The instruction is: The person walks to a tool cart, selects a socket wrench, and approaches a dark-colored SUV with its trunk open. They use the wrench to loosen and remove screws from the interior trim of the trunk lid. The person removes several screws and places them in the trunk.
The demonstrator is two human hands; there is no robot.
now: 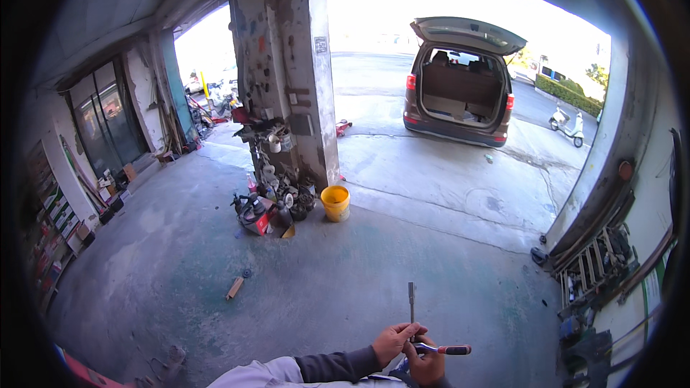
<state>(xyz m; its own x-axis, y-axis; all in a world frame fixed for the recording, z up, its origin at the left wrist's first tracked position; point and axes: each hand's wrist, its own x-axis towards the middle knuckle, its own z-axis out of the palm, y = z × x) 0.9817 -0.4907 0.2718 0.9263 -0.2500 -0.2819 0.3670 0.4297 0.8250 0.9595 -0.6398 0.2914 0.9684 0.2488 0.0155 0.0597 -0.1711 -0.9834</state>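
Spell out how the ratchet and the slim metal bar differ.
The ratchet has a black-and-red grip; the slim metal bar is plain grey. The ratchet points to the picture's right, the slim metal bar toward its top. The ratchet's grip looks thicker than the slim metal bar's shaft. Both are in the hands.

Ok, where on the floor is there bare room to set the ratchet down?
Bare floor lies between the brown block and left hand, and from the yellow bucket toward the clutter by the right wall. It is crowded there and beside the pillar.
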